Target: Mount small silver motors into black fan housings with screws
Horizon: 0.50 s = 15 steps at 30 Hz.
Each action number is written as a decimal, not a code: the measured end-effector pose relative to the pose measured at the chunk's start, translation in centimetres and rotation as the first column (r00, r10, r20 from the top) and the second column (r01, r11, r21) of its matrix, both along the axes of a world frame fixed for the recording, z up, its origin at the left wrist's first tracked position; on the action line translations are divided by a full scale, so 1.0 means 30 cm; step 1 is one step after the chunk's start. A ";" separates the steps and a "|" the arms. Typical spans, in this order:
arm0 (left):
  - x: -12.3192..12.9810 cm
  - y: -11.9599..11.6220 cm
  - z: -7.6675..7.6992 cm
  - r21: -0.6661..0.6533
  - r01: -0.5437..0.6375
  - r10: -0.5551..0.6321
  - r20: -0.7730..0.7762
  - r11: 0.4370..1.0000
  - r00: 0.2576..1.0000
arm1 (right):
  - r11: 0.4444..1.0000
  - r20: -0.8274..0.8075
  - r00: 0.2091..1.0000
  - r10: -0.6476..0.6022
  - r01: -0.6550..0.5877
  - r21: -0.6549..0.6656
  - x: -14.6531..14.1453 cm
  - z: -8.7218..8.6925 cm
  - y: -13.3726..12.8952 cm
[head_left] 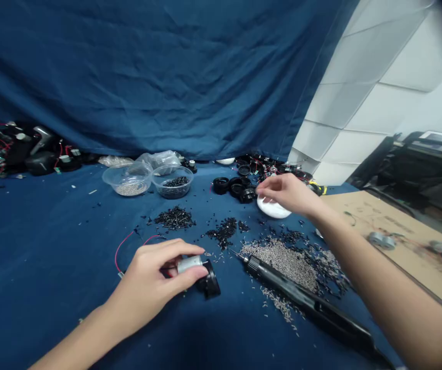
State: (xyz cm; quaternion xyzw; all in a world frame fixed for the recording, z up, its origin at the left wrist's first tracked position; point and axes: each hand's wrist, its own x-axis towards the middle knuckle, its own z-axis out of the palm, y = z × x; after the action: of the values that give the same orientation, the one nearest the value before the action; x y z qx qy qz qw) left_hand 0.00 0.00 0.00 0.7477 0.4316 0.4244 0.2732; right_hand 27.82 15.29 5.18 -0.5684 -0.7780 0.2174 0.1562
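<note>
My left hand (155, 275) is closed around a small silver motor (189, 263) with a black round cap (210, 281) at its right end. Red and black wires trail from the motor, passing behind the hand. Farther back on the right, my right hand (284, 192) has its fingers pinched together over a white round dish (273, 208); whatever lies between the fingertips is hidden. Between the hands lies a black electric screwdriver (294, 288), its bit pointing toward the left hand, beside a heap of small silver screws (286, 262).
Piles of black screws (175, 218) and small black parts (224, 232) lie mid-table. Two clear plastic bowls (172, 182) hold screws behind them. Black round housings (240, 187) stand near the white dish. A cardboard sheet (390, 221) with motors is at right; wired black assemblies crowd the left.
</note>
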 end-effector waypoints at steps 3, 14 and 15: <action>-0.020 0.017 0.022 -0.528 0.191 -0.084 0.219 0.827 0.972 | 0.995 0.241 0.966 -0.097 0.100 0.000 0.087 -0.051 0.185; 0.013 0.013 -0.017 -0.582 0.179 -0.152 0.095 0.793 0.984 | 0.999 0.569 0.821 -0.034 0.039 0.003 0.200 -0.175 0.330; 0.017 0.008 -0.026 -0.430 0.156 -0.178 -0.011 0.889 0.984 | 0.999 0.569 0.821 -0.044 0.043 0.015 0.209 -0.176 0.332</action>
State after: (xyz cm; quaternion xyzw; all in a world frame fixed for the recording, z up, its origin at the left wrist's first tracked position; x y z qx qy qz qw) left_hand 0.51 0.23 -0.79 0.7144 0.4549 0.2754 0.4548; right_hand 34.08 25.27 -0.10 -0.6249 -0.7761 0.0338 -0.0775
